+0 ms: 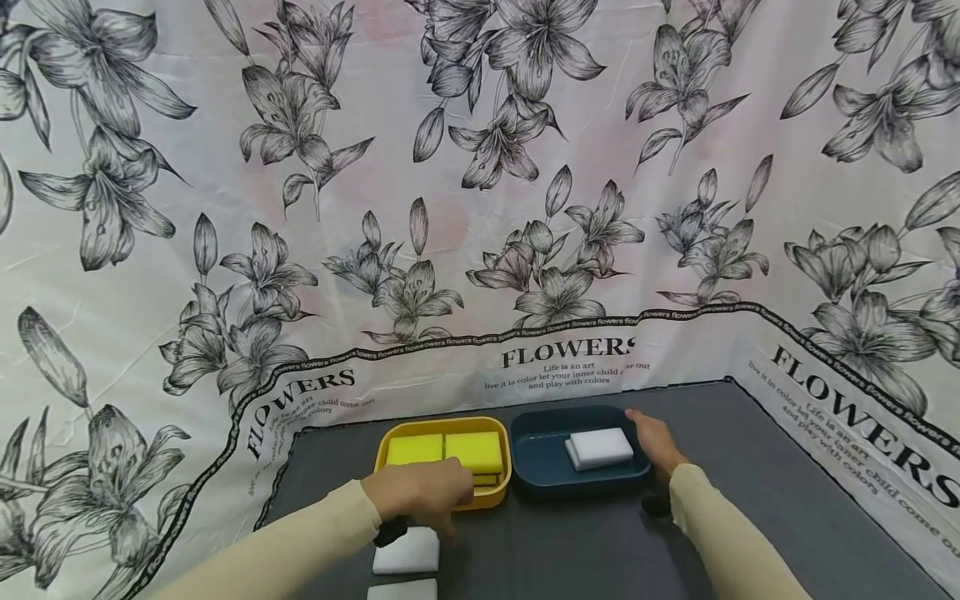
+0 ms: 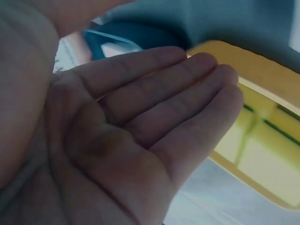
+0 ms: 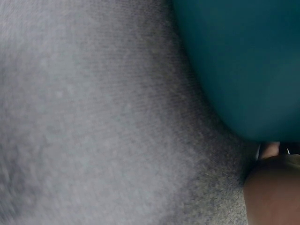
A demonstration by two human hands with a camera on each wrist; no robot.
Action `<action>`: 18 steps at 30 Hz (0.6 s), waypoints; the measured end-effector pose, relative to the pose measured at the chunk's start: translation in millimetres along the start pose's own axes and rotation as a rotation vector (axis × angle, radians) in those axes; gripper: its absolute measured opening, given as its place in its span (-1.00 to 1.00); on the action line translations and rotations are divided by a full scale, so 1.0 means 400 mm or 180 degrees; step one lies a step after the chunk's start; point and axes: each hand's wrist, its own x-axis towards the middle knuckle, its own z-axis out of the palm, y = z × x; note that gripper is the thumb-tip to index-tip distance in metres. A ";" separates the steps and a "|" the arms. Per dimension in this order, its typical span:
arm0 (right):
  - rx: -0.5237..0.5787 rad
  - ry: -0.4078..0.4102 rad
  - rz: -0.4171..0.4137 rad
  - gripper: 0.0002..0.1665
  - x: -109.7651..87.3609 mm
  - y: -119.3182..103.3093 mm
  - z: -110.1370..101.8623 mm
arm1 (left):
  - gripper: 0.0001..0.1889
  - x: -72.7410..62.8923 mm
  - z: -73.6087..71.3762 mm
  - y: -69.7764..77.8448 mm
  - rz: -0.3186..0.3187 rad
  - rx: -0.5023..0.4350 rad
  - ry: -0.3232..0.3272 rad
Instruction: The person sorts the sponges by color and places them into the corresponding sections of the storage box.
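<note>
My left hand (image 1: 427,492) hovers at the near edge of the yellow bin (image 1: 490,498), above a white sponge block (image 1: 405,554) on the table. Its fingers (image 2: 187,112) are loosely extended and the palm holds nothing in the left wrist view. Yellow sponge blocks (image 1: 474,452) lie side by side in that bin, with more beneath. My right hand (image 1: 656,446) holds the right end of the dark blue bin (image 1: 540,471), fingertips at its rim. Two white sponge blocks (image 1: 602,447) lie stacked inside, toward the right. The right wrist view shows the bin's outer wall (image 3: 253,70) close up.
Both bins stand side by side on a dark grey table (image 1: 570,550), near its back edge. Another white sponge block (image 1: 403,590) lies nearer me, cut off by the frame. A floral curtain (image 1: 450,250) hangs behind the table and around its sides.
</note>
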 end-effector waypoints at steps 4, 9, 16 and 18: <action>-0.0011 -0.0006 -0.0005 0.02 -0.002 -0.006 -0.003 | -0.72 -0.025 0.007 -0.024 -0.0192 -0.0048 -0.0262; -0.0040 0.0004 -0.0051 -0.01 -0.009 -0.010 -0.004 | -0.52 -0.050 0.036 -0.054 -0.0435 -0.0116 -0.0427; -0.0027 -0.0002 -0.0058 0.01 -0.007 -0.007 -0.003 | -0.69 -0.069 0.082 -0.109 -0.0653 -0.0286 -0.0441; -0.0039 -0.0010 -0.0037 0.03 -0.004 -0.004 -0.002 | -0.69 -0.072 0.093 -0.120 -0.0789 -0.0319 -0.0422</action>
